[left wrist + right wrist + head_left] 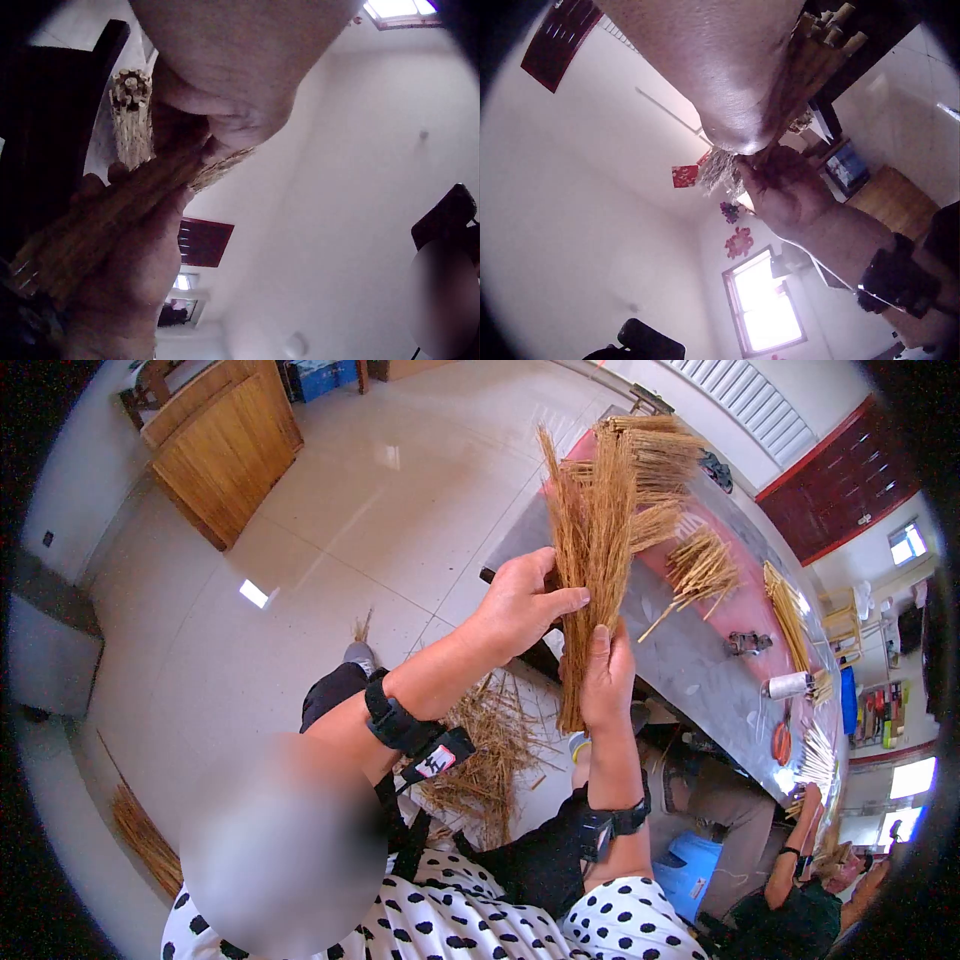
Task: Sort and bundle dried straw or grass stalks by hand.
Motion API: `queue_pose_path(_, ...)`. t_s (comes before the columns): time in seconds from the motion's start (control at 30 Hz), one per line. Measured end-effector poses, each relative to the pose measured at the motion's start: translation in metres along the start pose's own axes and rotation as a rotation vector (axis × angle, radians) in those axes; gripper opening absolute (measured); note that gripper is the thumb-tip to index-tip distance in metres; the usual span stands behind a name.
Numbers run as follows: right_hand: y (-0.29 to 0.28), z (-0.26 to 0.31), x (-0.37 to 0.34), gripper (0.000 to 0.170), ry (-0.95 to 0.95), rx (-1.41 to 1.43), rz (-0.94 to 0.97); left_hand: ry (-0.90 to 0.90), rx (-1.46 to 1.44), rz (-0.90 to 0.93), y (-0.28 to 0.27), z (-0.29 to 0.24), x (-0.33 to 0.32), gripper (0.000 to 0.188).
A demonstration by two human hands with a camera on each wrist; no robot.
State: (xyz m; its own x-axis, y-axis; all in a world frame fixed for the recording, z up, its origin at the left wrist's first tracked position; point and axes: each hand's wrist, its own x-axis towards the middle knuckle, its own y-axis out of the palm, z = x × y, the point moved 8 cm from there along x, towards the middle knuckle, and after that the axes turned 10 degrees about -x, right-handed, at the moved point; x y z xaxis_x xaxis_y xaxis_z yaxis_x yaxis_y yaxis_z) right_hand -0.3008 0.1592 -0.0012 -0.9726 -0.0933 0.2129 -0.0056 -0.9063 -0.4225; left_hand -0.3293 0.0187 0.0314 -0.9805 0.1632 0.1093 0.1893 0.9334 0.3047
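Both hands hold one bundle of broom straw (592,530) upright over the near edge of the table, its feathery tops pointing away and its cut stalk ends down. My left hand (517,605) grips it around the middle, with the thumb laid across the front. Just below, my right hand (608,678) clasps the stalks, thumb pointing up along them. In the right wrist view the thick cut stalk ends (840,30) show beside the right hand. The left wrist view shows the stalks (112,217) running between both hands. Fingers behind the bundle are mostly hidden.
On the table (690,660) lie a stack of straw bundles (665,445), a loose bundle (703,568), a thread spool (787,686) and red-handled scissors (781,743). Straw scraps (490,750) cover the floor by my legs. Another person (800,890) works at right near a blue bucket (688,872).
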Motion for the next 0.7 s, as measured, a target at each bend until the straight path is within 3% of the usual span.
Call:
queue_pose_path(0.13,0.002,0.001,0.001,0.047,-0.015,-0.004,-0.006,-0.001,0.045,-0.01,-0.003,0.003,0.001,0.026)
queue_pose_path(0.2,0.004,0.004,-0.002,0.041,0.063,0.068,0.0,0.014,0.058,-0.037,-0.006,0.0,0.0,0.027)
queue_pose_path(0.33,0.004,0.01,-0.001,0.047,0.05,0.065,0.017,0.096,0.002,-0.053,-0.007,0.001,0.001,0.028)
queue_pose_path(0.4,0.003,0.032,0.0,0.056,-0.071,-0.168,0.05,0.165,-0.2,-0.137,-0.012,-0.008,0.0,0.024)
queue_pose_path(0.53,0.005,0.025,-0.001,0.056,-0.079,-0.201,0.019,0.19,-0.145,-0.246,-0.039,-0.015,0.01,0.021)
queue_pose_path(0.6,0.008,0.026,-0.003,0.056,-0.088,-0.286,0.054,0.164,-0.282,-0.394,-0.063,-0.025,0.006,0.019)
queue_pose_path(0.7,0.013,0.019,-0.005,0.057,-0.028,-0.319,0.151,0.272,-0.308,-0.515,-0.099,-0.044,0.004,0.02)
